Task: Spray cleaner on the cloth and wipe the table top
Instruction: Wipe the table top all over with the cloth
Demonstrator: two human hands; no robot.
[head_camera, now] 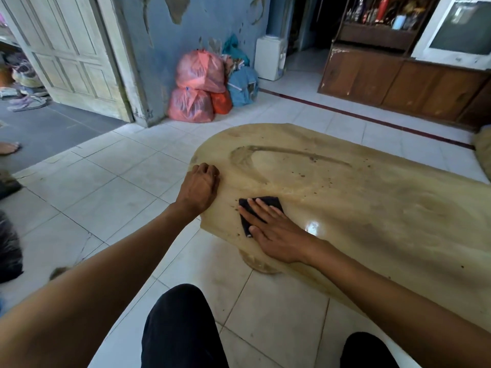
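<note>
A low oval table top [358, 197], tan and glossy, carries a dusty curved smear and scattered dark crumbs. A small dark cloth [268, 204] lies flat near its left end. My right hand [276, 229] presses on the cloth with straight, spread fingers. My left hand [200, 185] rests on the table's left edge, its fingers curled over the rim. No spray bottle is in view.
White floor tiles [127, 187] surround the table. Red and blue plastic bags [202, 86] are piled against the blue wall. A wooden cabinet [403, 83] stands at the back right, a white door [69, 51] at the left. My knees [183, 330] are below.
</note>
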